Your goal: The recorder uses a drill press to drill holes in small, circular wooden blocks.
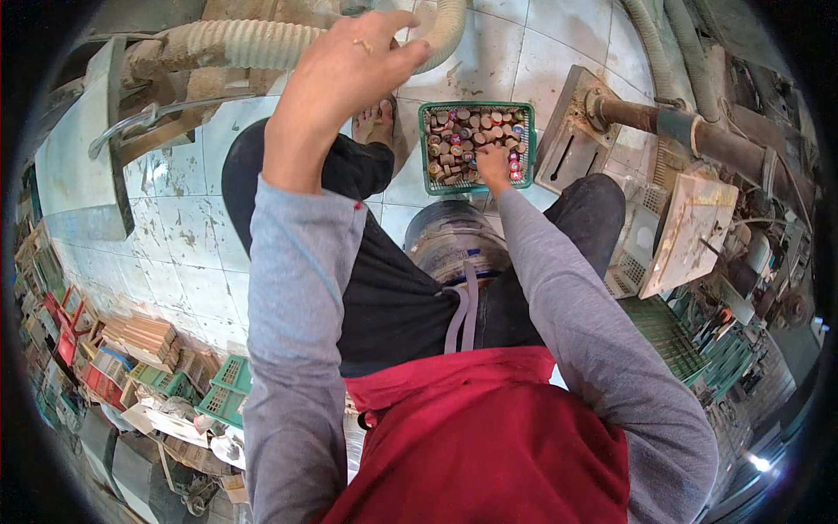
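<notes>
Head view: right hand [494,162] down in green basket [477,147] at 12 o'clock, fingers curled narrow on small wooden cylinders [463,140]; probably pinching one, grip hidden, cannot tell. Left hand [353,65] raised at 11 o'clock, fingers loosely closed, resting on ribbed hose [253,44]; no object seen in it. Metal bucket [454,236] between knees. Advice: pick single piece, pinch mid-body, lift straight up clear of basket rim.

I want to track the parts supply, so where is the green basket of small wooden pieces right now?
In the head view, the green basket sits on the tiled floor at upper centre, right of the sandalled foot, with the right hand reaching into it.
</notes>
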The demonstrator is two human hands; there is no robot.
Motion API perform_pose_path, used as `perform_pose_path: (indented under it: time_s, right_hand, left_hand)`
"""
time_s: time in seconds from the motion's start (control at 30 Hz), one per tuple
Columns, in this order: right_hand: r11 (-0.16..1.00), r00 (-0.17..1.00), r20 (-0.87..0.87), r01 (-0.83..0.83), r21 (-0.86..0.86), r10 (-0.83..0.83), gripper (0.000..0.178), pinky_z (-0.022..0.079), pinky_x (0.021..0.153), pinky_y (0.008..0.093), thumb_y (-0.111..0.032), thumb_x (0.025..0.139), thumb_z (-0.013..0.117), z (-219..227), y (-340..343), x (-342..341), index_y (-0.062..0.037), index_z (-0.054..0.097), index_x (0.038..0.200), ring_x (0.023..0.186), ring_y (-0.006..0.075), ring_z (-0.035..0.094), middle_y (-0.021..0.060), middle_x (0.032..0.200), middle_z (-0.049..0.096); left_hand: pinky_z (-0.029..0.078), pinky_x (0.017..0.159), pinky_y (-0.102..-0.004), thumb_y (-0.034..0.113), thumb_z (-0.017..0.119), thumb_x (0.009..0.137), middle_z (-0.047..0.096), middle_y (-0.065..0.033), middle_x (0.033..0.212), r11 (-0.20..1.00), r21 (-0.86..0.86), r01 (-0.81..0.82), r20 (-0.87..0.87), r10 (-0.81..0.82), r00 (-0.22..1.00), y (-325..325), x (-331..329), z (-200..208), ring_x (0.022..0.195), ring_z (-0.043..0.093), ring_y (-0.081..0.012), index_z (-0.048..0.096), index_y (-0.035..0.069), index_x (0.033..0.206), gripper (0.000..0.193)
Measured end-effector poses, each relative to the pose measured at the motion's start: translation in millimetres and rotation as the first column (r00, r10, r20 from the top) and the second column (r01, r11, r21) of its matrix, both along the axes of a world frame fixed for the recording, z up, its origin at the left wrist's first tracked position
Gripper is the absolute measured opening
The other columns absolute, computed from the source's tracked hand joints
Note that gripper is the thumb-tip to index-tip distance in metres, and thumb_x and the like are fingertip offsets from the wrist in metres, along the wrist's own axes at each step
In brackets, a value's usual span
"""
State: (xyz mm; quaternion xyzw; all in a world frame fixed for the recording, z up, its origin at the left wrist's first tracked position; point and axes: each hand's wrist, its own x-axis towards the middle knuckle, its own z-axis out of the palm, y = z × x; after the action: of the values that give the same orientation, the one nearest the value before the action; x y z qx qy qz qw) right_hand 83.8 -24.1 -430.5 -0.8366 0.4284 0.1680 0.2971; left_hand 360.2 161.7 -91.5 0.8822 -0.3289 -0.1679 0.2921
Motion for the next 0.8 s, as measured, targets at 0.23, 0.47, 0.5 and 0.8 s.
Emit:
perform_pose_path:
  time_s: [0.23, 0.47, 0.5, 0.8]
  right_hand:
    - [0.983, 0.983, -0.131, -0.143, -0.119, 0.127, 0.031, 0.049, 0.085, 0.0506, -0.028, 0.092, 0.056, 22, 31, 16, -0.0092, 0.060, 0.116, 0.102, 0.0400, 0.060, 0.0187, 0.109, 0.061]
    - [0.975, 0.971, -0.162, 0.151, -0.164, -0.178, 0.040, 0.048, 0.087, 0.0505, -0.037, 0.090, 0.058, 8, 50, 33, -0.0027, 0.065, 0.107, 0.103, 0.0413, 0.059, 0.0226, 0.111, 0.061]
    - [0.974, 0.970, -0.160, 0.156, -0.164, -0.182, 0.040, 0.048, 0.087, 0.0505, -0.037, 0.090, 0.058, 5, 50, 36, -0.0027, 0.065, 0.107, 0.103, 0.0413, 0.059, 0.0226, 0.111, 0.061]
    - [0.965, 0.964, 0.051, 0.263, 0.009, -0.263, 0.027, 0.047, 0.086, 0.0492, -0.021, 0.086, 0.062, 4, 56, 20, -0.0012, 0.060, 0.103, 0.108, 0.0394, 0.056, 0.0175, 0.114, 0.058]
  left_hand:
    - [0.052, 0.072, -0.0377, 0.033, 0.062, 0.092, 0.069, -0.0194, 0.090, 1.000, -0.016, 0.006, -0.171, -0.009, 0.985, 6, -3, 1, 0.079, 0.068, -0.0296, 0.061, 0.000, 0.122, 0.045]
    - [0.051, 0.068, -0.0360, 0.031, 0.062, 0.093, 0.068, -0.0176, 0.084, 0.998, -0.052, 0.045, -0.086, -0.049, 0.995, 3, -7, -2, 0.073, 0.066, -0.0255, 0.061, -0.001, 0.122, 0.043]
    - [0.051, 0.068, -0.0358, 0.031, 0.063, 0.093, 0.068, -0.0174, 0.083, 0.998, -0.047, 0.042, -0.063, -0.045, 0.997, 3, -7, -2, 0.073, 0.066, -0.0249, 0.061, -0.001, 0.122, 0.043]
    - [0.051, 0.078, -0.0453, 0.035, 0.064, 0.087, 0.069, -0.0214, 0.090, 0.999, -0.052, -0.003, -0.151, -0.005, 0.988, 1, -7, -4, 0.090, 0.065, -0.0383, 0.065, 0.001, 0.115, 0.044]
